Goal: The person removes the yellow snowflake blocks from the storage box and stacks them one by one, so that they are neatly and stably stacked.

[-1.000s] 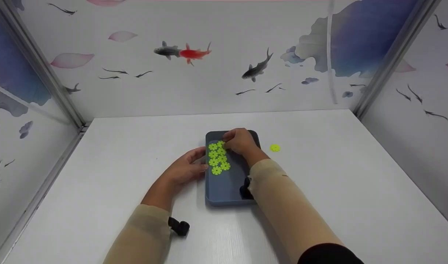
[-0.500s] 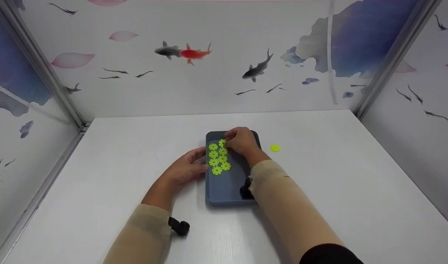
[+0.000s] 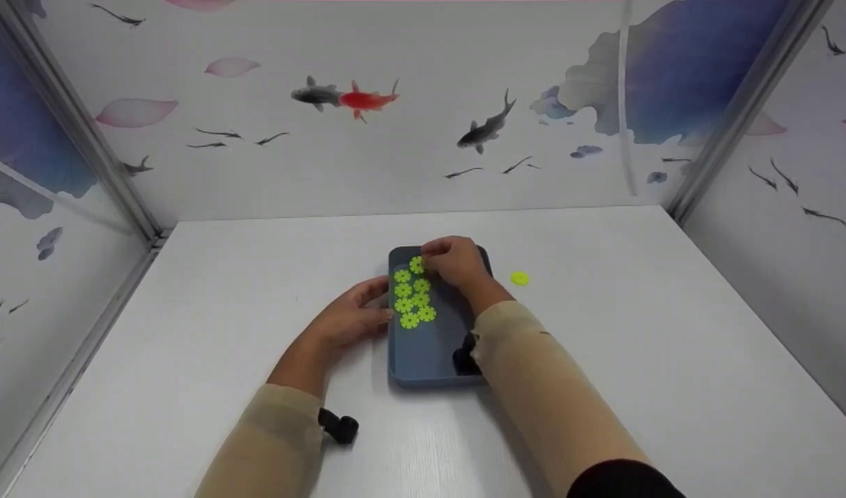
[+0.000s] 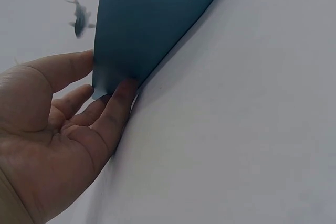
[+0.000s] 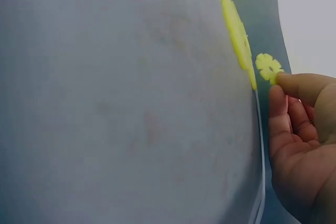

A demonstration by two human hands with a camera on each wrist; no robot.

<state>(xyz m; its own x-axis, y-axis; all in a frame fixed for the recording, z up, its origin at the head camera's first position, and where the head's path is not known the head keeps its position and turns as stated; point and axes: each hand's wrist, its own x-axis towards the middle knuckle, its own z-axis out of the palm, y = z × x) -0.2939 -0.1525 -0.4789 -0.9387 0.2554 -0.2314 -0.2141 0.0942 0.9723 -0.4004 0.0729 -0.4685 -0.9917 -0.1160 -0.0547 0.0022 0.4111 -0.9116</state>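
A grey-blue rectangular tray (image 3: 429, 360) stands on the white table. Several yellow-green snowflake building discs (image 3: 403, 304), flower-shaped with notched edges, lie in two columns along its left side. My right hand (image 3: 456, 263) is over the tray's far end and pinches another snowflake disc (image 5: 269, 66) between thumb and index finger. In the head view this disc shows at the top of the right column, its right part hidden by the fingers. My left hand (image 3: 353, 315) touches the tray's left wall with extended fingers (image 4: 118, 106).
One loose snowflake disc (image 3: 519, 278) lies on the table (image 3: 602, 332) right of the tray. White printed panels (image 3: 409, 173) with fish and petals enclose the back and sides. A black wrist camera (image 3: 339, 427) sticks out from the left sleeve.
My right hand has shifted slightly toward the far end with its disc, widening the gap from the disc below. The left hand and tray keep their place.
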